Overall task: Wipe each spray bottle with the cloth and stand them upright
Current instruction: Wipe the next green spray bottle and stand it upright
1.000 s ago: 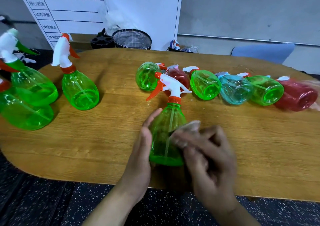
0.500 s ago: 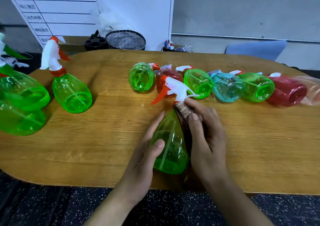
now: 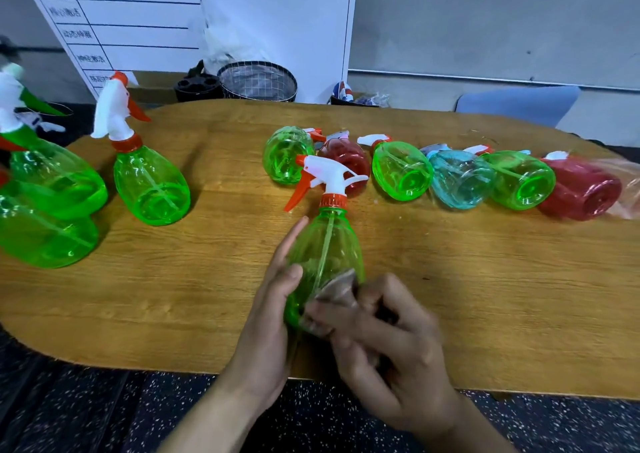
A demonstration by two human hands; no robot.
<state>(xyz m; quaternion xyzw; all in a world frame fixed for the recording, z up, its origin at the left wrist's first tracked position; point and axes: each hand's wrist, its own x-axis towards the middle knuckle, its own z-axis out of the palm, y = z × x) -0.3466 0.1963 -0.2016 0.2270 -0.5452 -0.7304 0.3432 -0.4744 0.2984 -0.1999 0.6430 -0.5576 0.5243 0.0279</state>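
A green spray bottle (image 3: 325, 244) with a white and orange trigger head stands near the table's front edge. My left hand (image 3: 273, 317) holds its left side, thumb on the front. My right hand (image 3: 384, 341) grips a small brown-grey cloth (image 3: 341, 288) and presses it against the bottle's lower right side. Three green bottles stand upright at the left, the nearest to me (image 3: 150, 182) with an orange trigger. Several bottles lie on their sides in a row behind: green (image 3: 287, 158), red (image 3: 346, 165), green (image 3: 401, 172), blue (image 3: 460, 182), green (image 3: 519, 182), red (image 3: 581, 189).
The wooden table (image 3: 173, 286) has a rounded front edge, with dark speckled floor below. Behind it stand a wire mesh basket (image 3: 258, 81), a black holder (image 3: 197, 87) and a white board with a chart (image 3: 114, 19). A blue chair back (image 3: 519, 104) shows at the far right.
My right hand with the cloth slid from the bottle's neck down to its lower body. The left hand keeps holding the bottle's left side.
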